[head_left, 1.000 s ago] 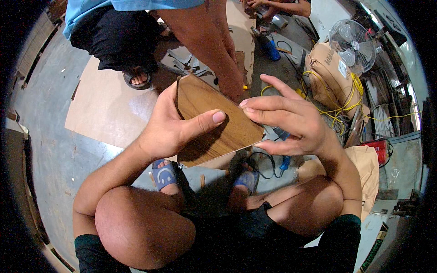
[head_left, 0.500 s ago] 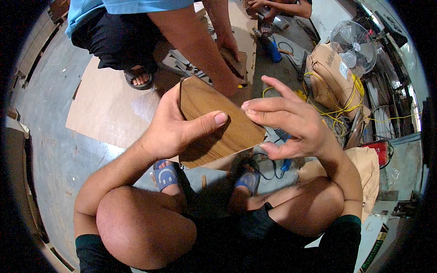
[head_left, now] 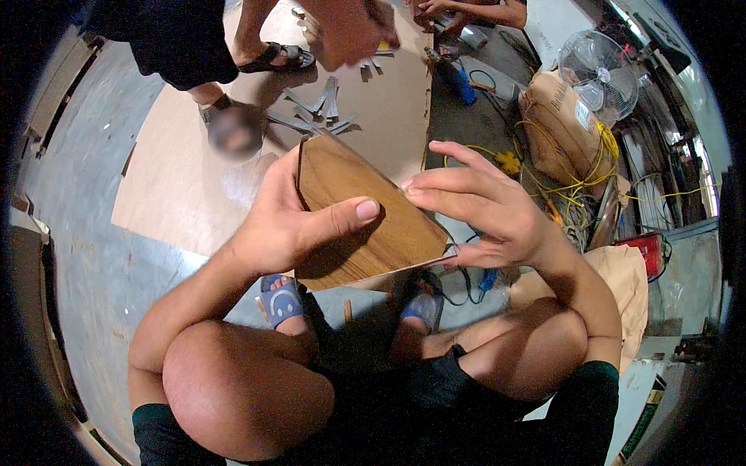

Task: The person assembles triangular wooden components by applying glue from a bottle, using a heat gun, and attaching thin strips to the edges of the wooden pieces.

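My left hand [head_left: 272, 210] grips a small wood-grain board [head_left: 361, 221] with cut corners, its thumb lying flat across the brown face. Above my knees, the board is held tilted. At its right end is my right hand [head_left: 497, 206]: the index and middle fingertips rest on the upper right edge, and the thumb presses by the lower right corner. A thin pale sliver shows at that corner beside the thumb; whether it is a loose edge strip I cannot tell. The fingers under the board are hidden.
Across from me a person in dark shorts and sandals stands on a brown sheet [head_left: 179, 186] scattered with grey strips [head_left: 330, 105]. Another person's hands show at the top. To the right are a fan [head_left: 598, 74], a paper sack [head_left: 556, 116], yellow cord [head_left: 575, 186] and a red box [head_left: 649, 252].
The co-worker has moved up and left, taking a hand and board off the sheet and uncovering grey strips. My board has shifted slightly left; the pale sliver now shows at its corner.
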`<move>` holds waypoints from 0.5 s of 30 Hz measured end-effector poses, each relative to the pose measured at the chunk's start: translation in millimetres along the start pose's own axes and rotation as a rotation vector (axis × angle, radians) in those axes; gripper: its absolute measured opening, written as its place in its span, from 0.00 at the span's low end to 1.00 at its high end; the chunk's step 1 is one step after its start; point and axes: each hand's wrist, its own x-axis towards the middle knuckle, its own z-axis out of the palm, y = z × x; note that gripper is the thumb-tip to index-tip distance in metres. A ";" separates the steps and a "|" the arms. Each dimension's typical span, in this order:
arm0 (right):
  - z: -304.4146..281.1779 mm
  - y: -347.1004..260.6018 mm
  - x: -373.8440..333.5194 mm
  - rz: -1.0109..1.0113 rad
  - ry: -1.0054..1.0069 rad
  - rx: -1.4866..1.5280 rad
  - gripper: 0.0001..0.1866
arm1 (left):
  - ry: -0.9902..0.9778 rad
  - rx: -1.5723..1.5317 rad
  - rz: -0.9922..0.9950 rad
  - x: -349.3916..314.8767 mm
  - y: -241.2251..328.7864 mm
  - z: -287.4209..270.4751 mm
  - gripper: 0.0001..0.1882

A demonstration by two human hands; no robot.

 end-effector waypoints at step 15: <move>1.3 -2.6 5.2 0.068 0.024 0.053 0.36 | 0.024 0.038 -0.006 -1.1 4.3 -2.0 0.25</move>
